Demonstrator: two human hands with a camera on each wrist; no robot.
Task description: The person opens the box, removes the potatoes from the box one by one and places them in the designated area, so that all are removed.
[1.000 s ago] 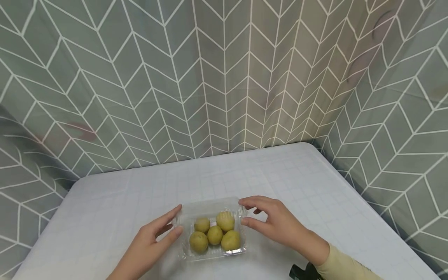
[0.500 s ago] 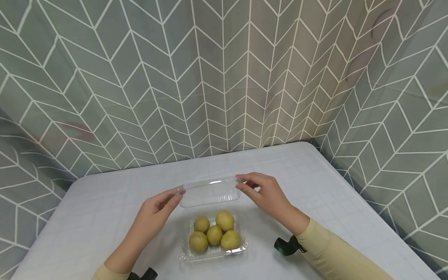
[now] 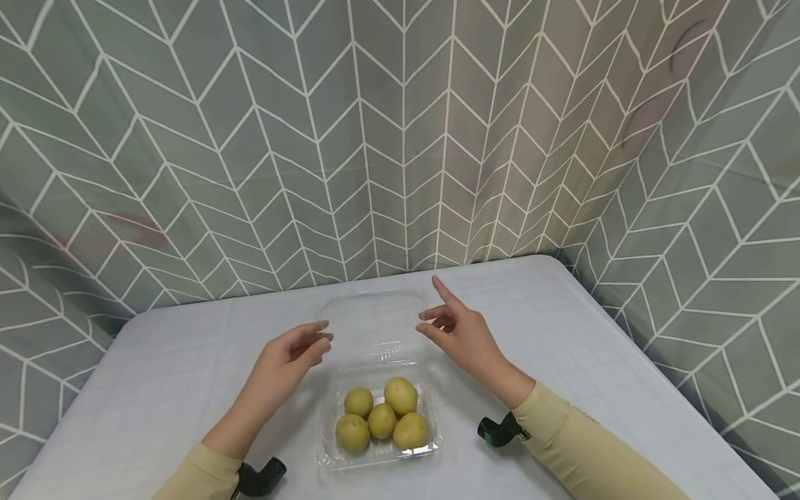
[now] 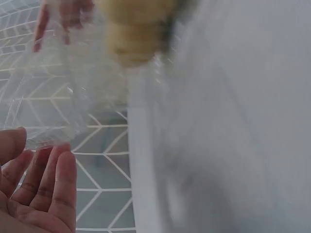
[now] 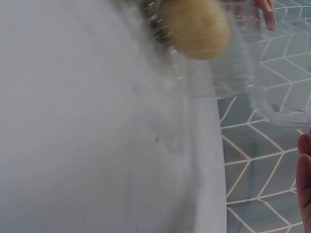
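Note:
A clear plastic clamshell box (image 3: 375, 464) lies on the table with its lid (image 3: 371, 319) swung back away from the person. Several round yellow-green fruits (image 3: 382, 421) sit in its base. My left hand (image 3: 289, 357) is beside the lid's left edge, thumb and fingers parted. On the other side, my right hand (image 3: 465, 340) has its index finger stretched out past the lid and its other fingers loosely bent. In the left wrist view the fingers (image 4: 63, 189) are right at the lid's edge. A fruit (image 5: 197, 29) shows blurred in the right wrist view.
A white cloth covers the table (image 3: 219, 375). Grey curtains (image 3: 400, 139) with white chevron lines hang behind it and along the sides. Dark wrist mounts (image 3: 259, 479) sit near both sleeves.
The lid was over the fruits, then both hands lifted it by its corners and swung it back. Now the fingers have parted from it, and the right index finger has stretched out.

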